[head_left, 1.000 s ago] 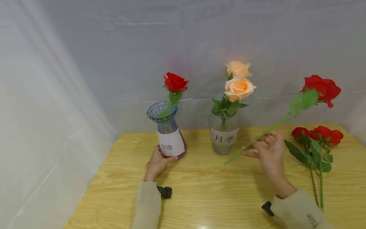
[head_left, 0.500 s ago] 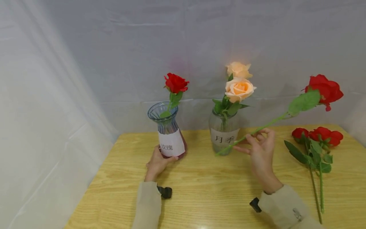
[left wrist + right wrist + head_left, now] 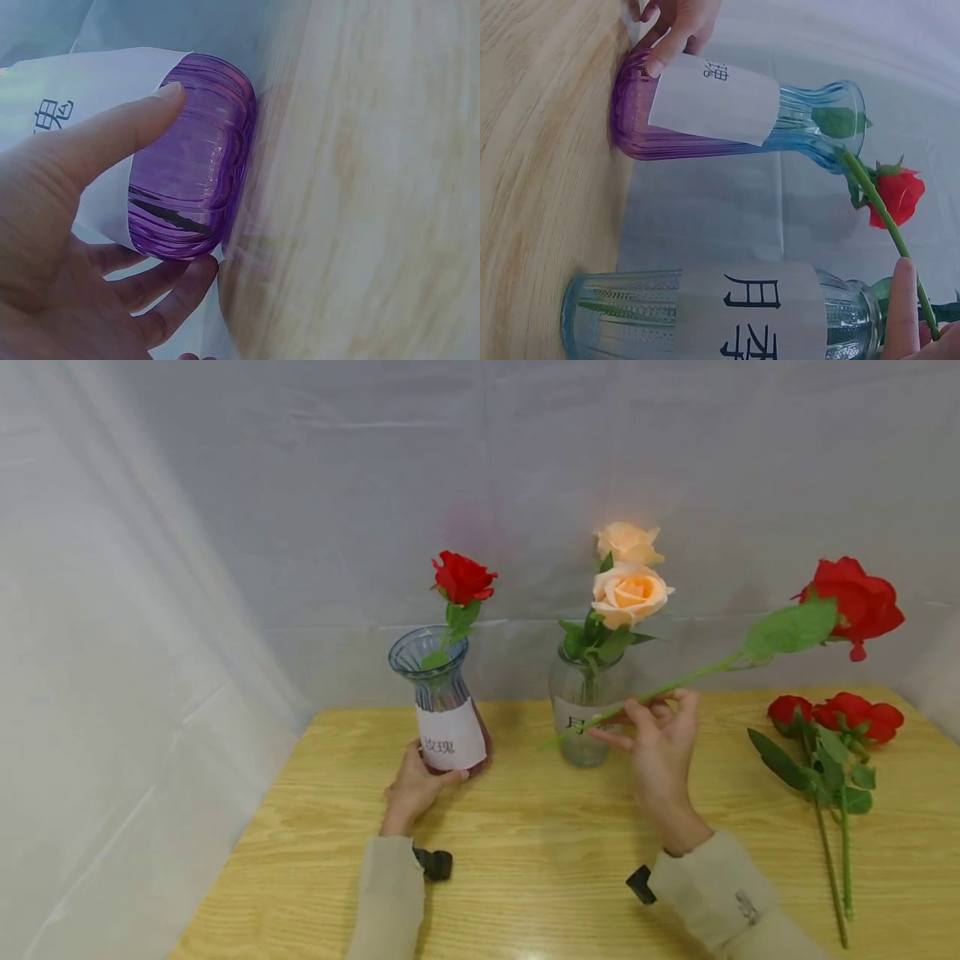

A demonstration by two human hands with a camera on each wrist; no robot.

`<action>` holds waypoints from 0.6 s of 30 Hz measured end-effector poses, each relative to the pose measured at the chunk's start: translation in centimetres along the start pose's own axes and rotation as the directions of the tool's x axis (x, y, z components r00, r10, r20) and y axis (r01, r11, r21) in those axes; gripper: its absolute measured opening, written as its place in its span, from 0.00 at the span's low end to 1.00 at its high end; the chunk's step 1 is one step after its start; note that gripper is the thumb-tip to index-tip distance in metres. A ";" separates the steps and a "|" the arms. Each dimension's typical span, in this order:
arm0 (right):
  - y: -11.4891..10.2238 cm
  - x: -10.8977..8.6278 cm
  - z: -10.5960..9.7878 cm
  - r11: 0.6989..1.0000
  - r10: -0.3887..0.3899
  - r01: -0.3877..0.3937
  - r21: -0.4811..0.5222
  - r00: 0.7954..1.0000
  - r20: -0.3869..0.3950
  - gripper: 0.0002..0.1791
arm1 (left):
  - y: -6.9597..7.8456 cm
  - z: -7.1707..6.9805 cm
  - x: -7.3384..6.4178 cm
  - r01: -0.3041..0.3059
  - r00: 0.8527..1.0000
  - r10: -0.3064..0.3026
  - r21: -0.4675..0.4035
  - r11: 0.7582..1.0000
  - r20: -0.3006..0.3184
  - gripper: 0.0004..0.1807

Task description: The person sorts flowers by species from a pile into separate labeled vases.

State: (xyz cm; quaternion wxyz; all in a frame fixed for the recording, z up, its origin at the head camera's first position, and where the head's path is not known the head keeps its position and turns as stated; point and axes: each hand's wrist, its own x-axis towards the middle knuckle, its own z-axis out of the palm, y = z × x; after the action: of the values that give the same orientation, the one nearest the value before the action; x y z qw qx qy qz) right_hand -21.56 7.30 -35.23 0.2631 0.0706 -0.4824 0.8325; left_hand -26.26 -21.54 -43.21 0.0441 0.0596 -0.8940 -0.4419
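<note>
My left hand [image 3: 414, 783] grips the lower part of a blue-to-purple glass vase [image 3: 438, 695] with a white paper label. In the left wrist view its thumb [image 3: 135, 131] lies across the label and purple base [image 3: 191, 154], with fingers underneath. One red rose [image 3: 463, 577] stands in this vase. My right hand [image 3: 663, 768] pinches the green stem of another red rose [image 3: 862, 603], its bloom slanting up to the right. In the head view that stem crosses in front of the labelled clear vase [image 3: 588, 753]. In the right wrist view the stem's cut end [image 3: 850, 159] appears near the purple vase's rim.
Peach roses [image 3: 632, 595] with green leaves stand in the clear vase, between the hands and toward the back. More red roses [image 3: 855, 717] lie on the right of the wooden table [image 3: 517, 877]. A pale sheet [image 3: 337, 527] hangs behind.
My right hand has moved left with the rose, and its stem end now reaches left past the clear vase's label. The left hand and its vase have stayed practically still.
</note>
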 end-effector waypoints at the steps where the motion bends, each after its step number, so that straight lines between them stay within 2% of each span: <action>1: 0.0 0.0 0.1 1.000 -0.001 0.001 0.004 1.000 -0.002 0.12 | 0.0 0.0 0.0 -0.001 1.000 0.001 0.000 1.000 -0.001 0.49; 8: 0.2 0.0 1.2 0.999 0.005 -0.004 0.053 1.000 -0.019 0.17 | 0.1 -0.1 -0.1 -0.006 1.000 0.006 0.005 1.000 -0.004 0.49; 18: 0.3 0.0 3.0 0.995 -0.058 0.059 0.081 0.998 -0.013 0.17 | 0.1 0.0 -0.1 -0.007 1.000 0.007 0.001 1.000 -0.014 0.49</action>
State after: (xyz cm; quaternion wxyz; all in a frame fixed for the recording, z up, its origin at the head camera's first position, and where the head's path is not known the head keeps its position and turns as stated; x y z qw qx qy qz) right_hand -22.18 4.67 -33.90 0.2869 0.0907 -0.4445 0.8437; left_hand -26.19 -21.43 -43.12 0.0517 0.0594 -0.8941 -0.4410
